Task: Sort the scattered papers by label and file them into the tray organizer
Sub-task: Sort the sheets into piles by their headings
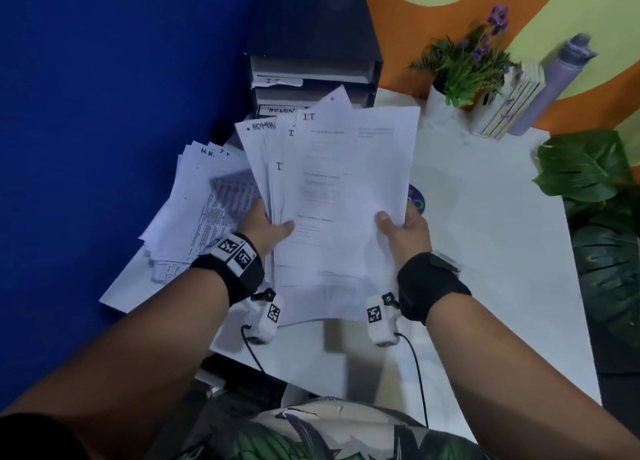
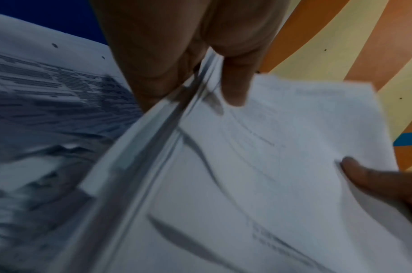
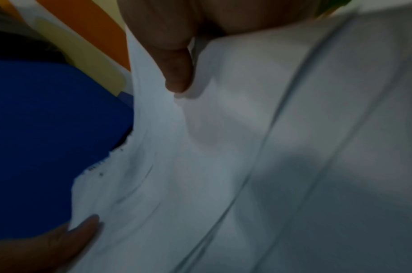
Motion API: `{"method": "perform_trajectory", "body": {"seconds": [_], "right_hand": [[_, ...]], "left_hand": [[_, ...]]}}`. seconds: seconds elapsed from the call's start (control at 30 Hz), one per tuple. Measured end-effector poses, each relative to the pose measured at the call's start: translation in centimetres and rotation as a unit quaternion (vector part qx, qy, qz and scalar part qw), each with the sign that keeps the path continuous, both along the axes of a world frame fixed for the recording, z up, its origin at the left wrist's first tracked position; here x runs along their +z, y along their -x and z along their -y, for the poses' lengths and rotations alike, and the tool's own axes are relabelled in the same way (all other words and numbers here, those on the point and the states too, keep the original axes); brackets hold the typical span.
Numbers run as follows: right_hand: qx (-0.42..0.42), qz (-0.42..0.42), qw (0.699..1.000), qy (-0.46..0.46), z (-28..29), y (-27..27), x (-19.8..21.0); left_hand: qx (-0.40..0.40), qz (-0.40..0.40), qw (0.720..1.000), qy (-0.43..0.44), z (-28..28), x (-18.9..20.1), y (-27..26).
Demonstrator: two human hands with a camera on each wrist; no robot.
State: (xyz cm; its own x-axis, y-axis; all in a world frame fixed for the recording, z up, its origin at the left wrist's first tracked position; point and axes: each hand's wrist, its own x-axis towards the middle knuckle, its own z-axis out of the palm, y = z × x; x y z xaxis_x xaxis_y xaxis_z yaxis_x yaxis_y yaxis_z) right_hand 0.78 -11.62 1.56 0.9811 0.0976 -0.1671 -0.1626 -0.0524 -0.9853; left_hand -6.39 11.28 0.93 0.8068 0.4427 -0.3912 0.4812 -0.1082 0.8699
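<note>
Both hands hold up a fanned stack of white papers (image 1: 332, 182) above the white table (image 1: 485, 234). My left hand (image 1: 273, 227) grips the stack's lower left, thumb on top; in the left wrist view the thumb (image 2: 235, 88) presses the sheets (image 2: 270, 166). My right hand (image 1: 398, 227) pinches the top sheet's lower right edge, thumb on the paper (image 3: 200, 147). Handwritten labels "ADMIN" and "IT" show at the sheets' top corners. The black tray organizer (image 1: 311, 50) stands behind, its shelves tagged "IT" and "ADMIN". More papers (image 1: 194, 203), marked "HR" and "IT", lie scattered at the left.
A potted purple-flowered plant (image 1: 467, 64), a small white crate (image 1: 512, 102) and a grey rolled bottle (image 1: 554, 78) stand at the table's back right. Large green leaves (image 1: 595, 189) crowd the right edge. A blue wall (image 1: 104, 113) is on the left.
</note>
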Motion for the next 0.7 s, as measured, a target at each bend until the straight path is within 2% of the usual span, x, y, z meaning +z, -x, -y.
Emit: {"method": "perform_trajectory", "body": {"seconds": [0.07,0.17,0.3,0.4,0.53,0.6,0.7], "right_hand": [[-0.002,0.046,0.999,-0.014,-1.1,0.5,1.0],[-0.016,0.091,0.994,-0.056,-1.4,0.4,3.0],[-0.048,0.111,0.987,-0.107,0.4,-0.1,4.9],[-0.053,0.099,0.987,-0.118,1.9,0.0,4.8],[-0.031,0.080,0.986,-0.144,2.6,0.3,4.8],[-0.018,0.073,0.984,-0.159,2.6,0.1,5.3],[-0.023,0.051,0.986,-0.158,2.6,-0.2,5.4]], "left_hand": [[0.028,0.022,0.999,-0.013,-0.6,0.2,0.2],[0.070,0.141,0.987,0.037,-0.1,2.1,0.0],[0.061,0.228,0.968,0.083,1.3,4.5,-0.3],[0.063,0.208,0.972,0.093,2.7,4.6,0.1],[0.054,0.232,0.955,0.178,4.1,4.4,0.3],[0.043,0.240,0.953,0.179,4.2,4.6,-0.1],[0.057,0.207,0.967,0.136,3.6,3.7,-1.0]]}}
